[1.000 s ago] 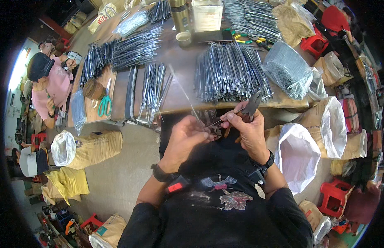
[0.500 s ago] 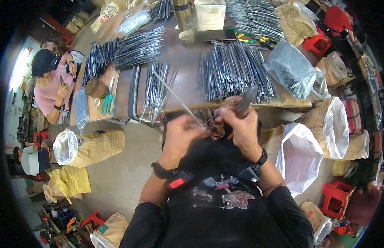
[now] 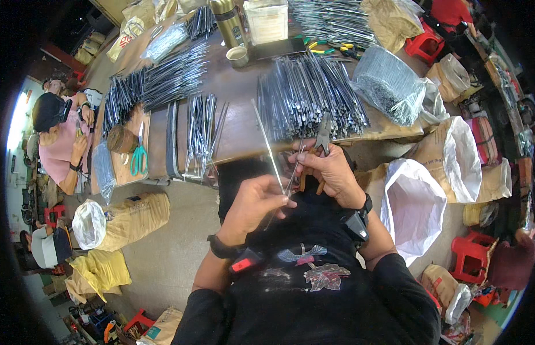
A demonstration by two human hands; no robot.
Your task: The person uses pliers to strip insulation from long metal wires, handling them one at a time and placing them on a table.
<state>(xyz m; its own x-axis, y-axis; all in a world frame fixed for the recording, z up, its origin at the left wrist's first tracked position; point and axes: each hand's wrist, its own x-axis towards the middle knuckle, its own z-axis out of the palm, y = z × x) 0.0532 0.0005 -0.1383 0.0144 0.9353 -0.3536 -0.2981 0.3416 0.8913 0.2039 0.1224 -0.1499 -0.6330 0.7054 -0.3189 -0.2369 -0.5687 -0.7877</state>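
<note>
In front of my chest, my left hand [image 3: 257, 202] pinches a thin, pale metal strip [image 3: 266, 135] between thumb and fingers. The strip slants up and away toward the table edge. My right hand [image 3: 335, 175] is closed around pliers [image 3: 323, 137] with grey jaws pointing up and orange handles partly hidden in the palm. Its thumb and index finger also pinch a thin wire-like piece [image 3: 297, 162], which runs down to the left fingertips. Whether this piece is joined to the strip I cannot tell. Just beyond the right hand lies a large pile of dark metal strips [image 3: 310, 95].
The brown table [image 3: 239, 138] carries more strip bundles [image 3: 175, 72], a flask [image 3: 228, 23], a cup [image 3: 237, 56], a white container [image 3: 266, 22] and teal scissors [image 3: 139, 158]. Open sacks [image 3: 414, 207] stand at right; another sack [image 3: 135, 218] lies left. A person [image 3: 63, 144] sits at far left.
The strip has swung more upright. The pliers' jaws have turned to point upward. My left hand sits slightly lower, and the whole view has shifted a little.
</note>
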